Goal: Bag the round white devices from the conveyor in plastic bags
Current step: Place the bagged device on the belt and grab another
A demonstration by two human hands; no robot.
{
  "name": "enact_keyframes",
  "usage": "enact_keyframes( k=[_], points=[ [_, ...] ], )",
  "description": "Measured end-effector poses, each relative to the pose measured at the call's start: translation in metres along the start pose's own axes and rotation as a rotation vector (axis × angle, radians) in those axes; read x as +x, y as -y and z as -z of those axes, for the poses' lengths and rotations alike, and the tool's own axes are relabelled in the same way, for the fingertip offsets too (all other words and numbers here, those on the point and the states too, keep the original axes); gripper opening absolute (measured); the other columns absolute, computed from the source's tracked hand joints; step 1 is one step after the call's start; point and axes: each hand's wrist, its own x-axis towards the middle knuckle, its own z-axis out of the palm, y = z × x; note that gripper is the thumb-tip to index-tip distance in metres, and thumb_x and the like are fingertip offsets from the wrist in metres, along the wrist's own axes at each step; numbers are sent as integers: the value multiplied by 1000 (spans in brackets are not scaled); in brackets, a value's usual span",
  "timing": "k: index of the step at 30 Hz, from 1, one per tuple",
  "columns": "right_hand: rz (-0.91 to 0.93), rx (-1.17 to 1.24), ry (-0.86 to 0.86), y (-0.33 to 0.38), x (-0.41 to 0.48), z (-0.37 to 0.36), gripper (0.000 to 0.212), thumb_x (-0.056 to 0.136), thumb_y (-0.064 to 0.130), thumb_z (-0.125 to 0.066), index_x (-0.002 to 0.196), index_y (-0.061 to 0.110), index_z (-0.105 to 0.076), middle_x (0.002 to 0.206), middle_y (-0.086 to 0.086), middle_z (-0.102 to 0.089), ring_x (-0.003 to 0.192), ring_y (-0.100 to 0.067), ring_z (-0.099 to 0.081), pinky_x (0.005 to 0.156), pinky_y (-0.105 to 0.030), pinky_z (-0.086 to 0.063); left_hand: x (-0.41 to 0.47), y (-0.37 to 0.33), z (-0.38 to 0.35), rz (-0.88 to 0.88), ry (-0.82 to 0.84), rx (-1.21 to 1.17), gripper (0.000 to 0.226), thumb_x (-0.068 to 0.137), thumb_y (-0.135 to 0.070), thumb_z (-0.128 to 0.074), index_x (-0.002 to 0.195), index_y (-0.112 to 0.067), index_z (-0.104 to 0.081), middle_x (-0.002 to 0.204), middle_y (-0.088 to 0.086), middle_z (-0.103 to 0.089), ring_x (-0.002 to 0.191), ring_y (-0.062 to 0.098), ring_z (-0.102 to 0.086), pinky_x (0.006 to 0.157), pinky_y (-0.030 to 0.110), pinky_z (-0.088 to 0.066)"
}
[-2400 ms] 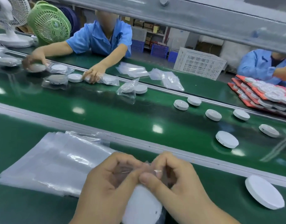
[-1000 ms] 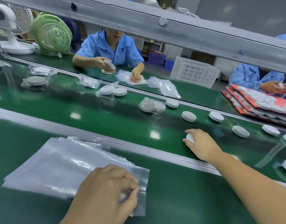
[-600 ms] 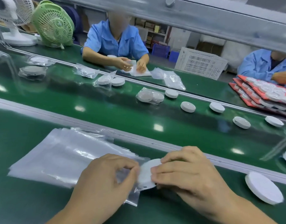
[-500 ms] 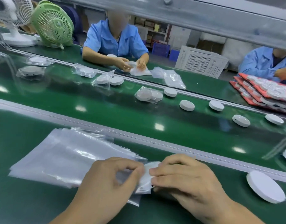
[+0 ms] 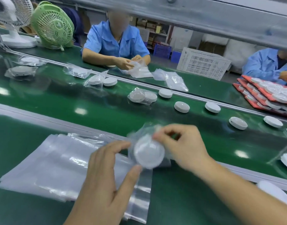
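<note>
A round white device sits inside a clear plastic bag, lifted a little above the stack of empty bags. My right hand pinches the bag's top edge above the device. My left hand lies spread to the left of it. Its thumb tip touches the bag under the device and its forefinger reaches toward the bag's left side. Loose white devices lie in a row on the green conveyor belt. One more device lies on the near ledge at the right.
Bagged devices ride the belt at the left and middle. Across the belt a person in blue handles a bag. At far right, red trays hold several devices. Two fans and a white crate stand behind.
My right hand took a device from the belt and slid it into the bag my left hand held. The bagged device is now raised and my left hand's fingers have spread.
</note>
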Motion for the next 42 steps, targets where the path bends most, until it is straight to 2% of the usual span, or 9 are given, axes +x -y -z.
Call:
enact_keyframes(
  k=[4, 8, 13, 18, 21, 27, 34, 37, 42],
  points=[
    [-94, -307, -258, -28, 99, 9, 14, 91, 20, -75, 91, 33, -80, 83, 23, -72, 79, -1, -67, 74, -17, -51, 11, 22, 6, -371, 214, 393, 24, 82, -58, -57, 98, -47, -71, 104, -31, -62, 100, 6, -51, 76, 35, -55],
    [-363, -751, 76, -59, 156, -5, 26, 100, 11, -55, 112, 23, -74, 114, -5, -72, 96, -26, -67, 83, -32, -56, 4, 24, -3, -450, 447, 436, 24, 79, -63, -49, 82, -57, -73, 89, -34, -64, 89, -1, -49, 78, 23, -43],
    [-290, -508, 214, -56, 134, -17, 35, 104, 36, -56, 135, 23, -64, 133, -4, -67, 106, -20, -62, 96, -31, -49, 2, 23, 0, -420, 449, 474, 27, 79, -65, -43, 78, -62, -70, 87, -35, -63, 88, -2, -51, 79, 22, -35],
    [-194, -966, 221, -66, 28, 55, 60, 91, 82, -30, 137, 52, -55, 167, 9, -28, 157, -23, -14, 124, -54, -5, -3, 13, -6, -347, 441, 456, 31, 73, -61, -48, 80, -49, -76, 80, -31, -67, 75, 8, -66, 66, 28, -56],
    [-379, -1331, 28, -102, -71, 139, 77, 81, 97, -11, 142, 62, -41, 170, 5, -19, 158, -25, 1, 110, -65, 27, -7, 11, -7, -310, 420, 467, 27, 77, -59, -53, 80, -47, -77, 84, -31, -67, 81, 8, -64, 69, 30, -55],
    [-741, -860, -129, -170, -229, 229, 89, 67, 104, -32, 141, 56, -48, 157, 3, -47, 149, -27, -34, 118, -61, -33, -13, 7, -8, -266, 383, 506, 16, 79, -53, -61, 79, -47, -76, 87, -32, -66, 85, 4, -59, 74, 28, -50],
    [-473, -729, -278, -98, -182, 174, 59, 79, 88, -51, 134, 67, -41, 131, 35, -55, 111, 1, -56, 91, -40, -49, -17, -5, -7, -210, 403, 515, 6, 75, -42, -77, 70, -40, -75, 84, -32, -66, 84, 5, -61, 74, 29, -52],
    [-432, -541, -334, -78, -148, 152, 35, 90, 45, -73, 122, 51, -61, 125, 8, -66, 100, -19, -61, 82, -38, -46, -17, -7, -5, -181, 416, 483, 11, 77, -40, -70, 67, -38, -69, 75, -34, -61, 81, -2, -55, 75, 27, -50],
    [154, -425, -206, -39, -130, 106, 50, 82, -14, -74, 96, 34, -71, 118, 21, -68, 112, -9, -67, 93, -16, -48, -16, -8, 1, -79, 326, 351, 9, 82, -43, -64, 76, -43, -71, 83, -42, -62, 90, -8, -56, 82, 19, -45]
  ],
)
